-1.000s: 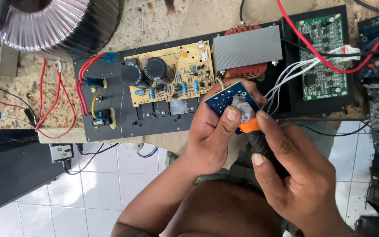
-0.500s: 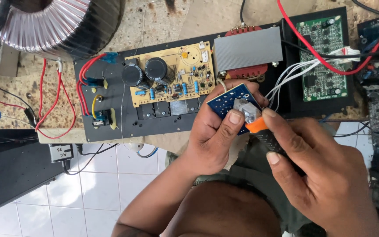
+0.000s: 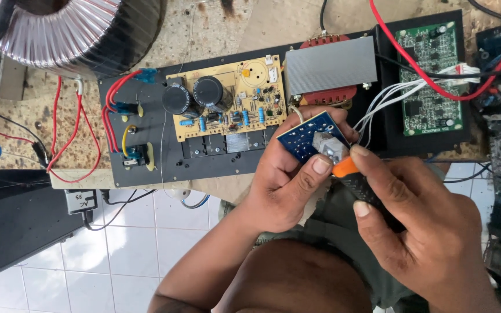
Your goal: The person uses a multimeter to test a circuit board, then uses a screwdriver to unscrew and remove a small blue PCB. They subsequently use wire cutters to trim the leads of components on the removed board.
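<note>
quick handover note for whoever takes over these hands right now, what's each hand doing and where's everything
Left hand: grips the small blue circuit board, thumb pressed on its edge.
Right hand: holds a tool with an orange and black handle, its tip at the silver part on the blue board.
White wires run from near the blue board towards the green board.
The yellow board sits mounted on the black panel.
Work on the blue board looks in hand, not visibly finished.

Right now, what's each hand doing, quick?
Left hand: closed on the small blue circuit board.
Right hand: closed on the orange-and-black tool, its tip at the board.
</note>
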